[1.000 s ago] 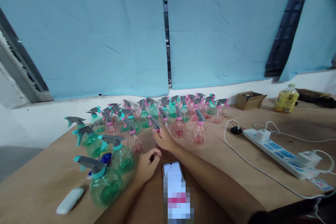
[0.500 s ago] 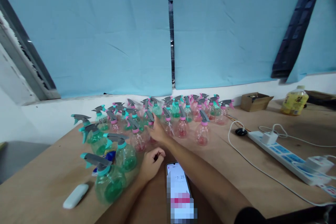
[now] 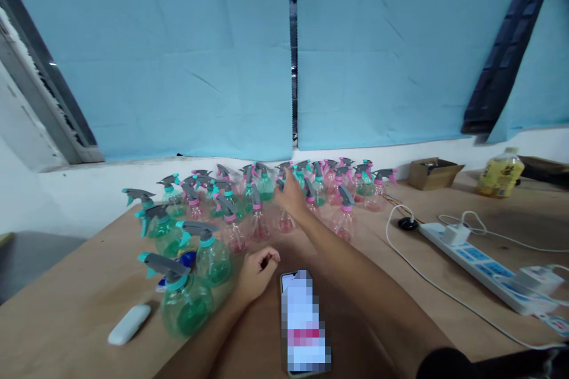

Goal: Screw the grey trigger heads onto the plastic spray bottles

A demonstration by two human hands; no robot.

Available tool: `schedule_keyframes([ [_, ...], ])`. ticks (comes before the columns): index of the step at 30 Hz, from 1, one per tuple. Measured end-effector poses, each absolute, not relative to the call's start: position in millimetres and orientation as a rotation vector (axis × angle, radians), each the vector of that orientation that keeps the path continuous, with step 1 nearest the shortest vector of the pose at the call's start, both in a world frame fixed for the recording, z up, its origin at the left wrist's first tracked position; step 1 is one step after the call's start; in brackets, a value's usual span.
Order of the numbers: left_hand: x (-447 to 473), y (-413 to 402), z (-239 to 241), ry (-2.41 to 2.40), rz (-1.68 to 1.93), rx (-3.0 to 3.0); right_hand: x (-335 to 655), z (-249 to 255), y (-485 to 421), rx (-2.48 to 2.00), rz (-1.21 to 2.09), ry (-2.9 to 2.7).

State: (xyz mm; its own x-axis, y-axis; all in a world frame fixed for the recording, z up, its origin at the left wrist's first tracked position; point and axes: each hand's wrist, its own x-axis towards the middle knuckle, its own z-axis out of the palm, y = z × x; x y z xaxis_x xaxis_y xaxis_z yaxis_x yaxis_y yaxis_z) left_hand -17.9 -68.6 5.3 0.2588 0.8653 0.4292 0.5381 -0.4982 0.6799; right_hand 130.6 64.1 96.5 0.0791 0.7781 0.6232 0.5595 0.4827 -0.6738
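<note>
Many small spray bottles (image 3: 260, 207) in clear pink and green plastic, with grey triggers, stand crowded on the wooden table (image 3: 391, 266). My right hand (image 3: 291, 194) reaches far into the group, its fingers around the head of a pink bottle (image 3: 284, 219) in the middle rows. My left hand (image 3: 256, 272) rests loosely curled on the table beside a large green bottle (image 3: 208, 257), holding nothing that I can see. A phone (image 3: 304, 323) lies flat between my forearms.
A white oblong device (image 3: 128, 324) lies near the front left. To the right run a white power strip (image 3: 484, 266) with plugs and white cables (image 3: 427, 281). A small cardboard box (image 3: 435, 173) and a yellow drink bottle (image 3: 498, 174) stand at the back right.
My right hand has moved from the near pink bottles farther back and to the right in the group. The left hand stays curled in place.
</note>
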Motion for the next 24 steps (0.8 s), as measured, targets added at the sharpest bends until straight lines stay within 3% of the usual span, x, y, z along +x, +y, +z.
schedule_keyframes([
  [3,-18,-69,5,1.277,1.092,2.105,139,82,68,-1.348,0.424,-1.681],
  [12,-17,-68,4,1.293,1.053,2.077,142,56,50,-1.164,0.257,-1.625],
  [19,-17,-69,5,1.29,1.06,2.085,146,33,56,-0.89,0.56,-1.45],
  [24,-17,-69,8,1.285,1.064,2.083,156,43,51,-0.659,0.987,-1.599],
])
